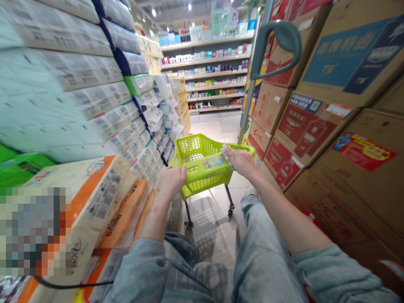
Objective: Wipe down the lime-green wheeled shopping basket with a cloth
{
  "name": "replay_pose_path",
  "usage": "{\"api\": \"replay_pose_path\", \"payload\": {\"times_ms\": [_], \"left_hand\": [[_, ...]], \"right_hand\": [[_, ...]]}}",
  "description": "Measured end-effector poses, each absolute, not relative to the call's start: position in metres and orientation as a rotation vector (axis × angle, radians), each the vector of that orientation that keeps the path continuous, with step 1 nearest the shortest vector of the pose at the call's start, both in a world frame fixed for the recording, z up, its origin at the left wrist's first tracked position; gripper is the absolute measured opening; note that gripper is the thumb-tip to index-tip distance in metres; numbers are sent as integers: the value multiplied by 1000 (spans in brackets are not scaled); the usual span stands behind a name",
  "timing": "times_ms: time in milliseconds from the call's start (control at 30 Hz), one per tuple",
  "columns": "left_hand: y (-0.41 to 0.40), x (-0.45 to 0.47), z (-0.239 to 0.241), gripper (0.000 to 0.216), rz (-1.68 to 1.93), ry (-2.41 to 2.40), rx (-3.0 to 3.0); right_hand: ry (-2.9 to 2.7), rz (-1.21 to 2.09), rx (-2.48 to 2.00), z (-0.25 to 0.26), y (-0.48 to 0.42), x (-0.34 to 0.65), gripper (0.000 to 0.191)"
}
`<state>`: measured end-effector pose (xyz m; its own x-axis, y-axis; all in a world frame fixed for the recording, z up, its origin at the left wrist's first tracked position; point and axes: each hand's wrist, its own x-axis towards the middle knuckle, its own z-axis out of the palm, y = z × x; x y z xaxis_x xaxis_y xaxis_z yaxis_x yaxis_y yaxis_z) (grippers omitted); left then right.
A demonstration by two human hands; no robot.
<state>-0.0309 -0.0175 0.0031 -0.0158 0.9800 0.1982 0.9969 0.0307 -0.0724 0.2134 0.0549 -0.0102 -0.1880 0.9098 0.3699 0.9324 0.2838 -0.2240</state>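
Observation:
A lime-green wheeled shopping basket (202, 168) stands on the tiled aisle floor in front of me. My left hand (172, 182) grips its near left rim, fingers curled over the edge. My right hand (240, 161) rests on the right rim and is closed around a small crumpled white thing, maybe paper or cloth (225, 150). A flat item with a label lies inside the basket (213, 162). Both my forearms reach forward from grey-blue sleeves.
Stacked tissue packs (78, 97) wall the left side. Brown cardboard cartons (331, 126) pile high on the right, with a grey-green looped handle (277, 46) above. Shelves of goods (214, 71) close the aisle's far end. The tiled floor (217, 126) runs between.

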Motion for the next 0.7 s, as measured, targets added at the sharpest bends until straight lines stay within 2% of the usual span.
{"api": "replay_pose_path", "payload": {"times_ms": [100, 333, 700], "left_hand": [[-17, -28, -4, 63, -190, -2122, -2001], [-17, -23, -11, 67, -327, -2111, -1968], [-24, -5, -13, 67, -480, -2131, -1877]], "right_hand": [[-2070, -148, -1459, -22, 48, 207, 49], [-2140, -180, -1167, -22, 21, 164, 42], [-2619, -87, -1407, 21, 38, 124, 52]]}}
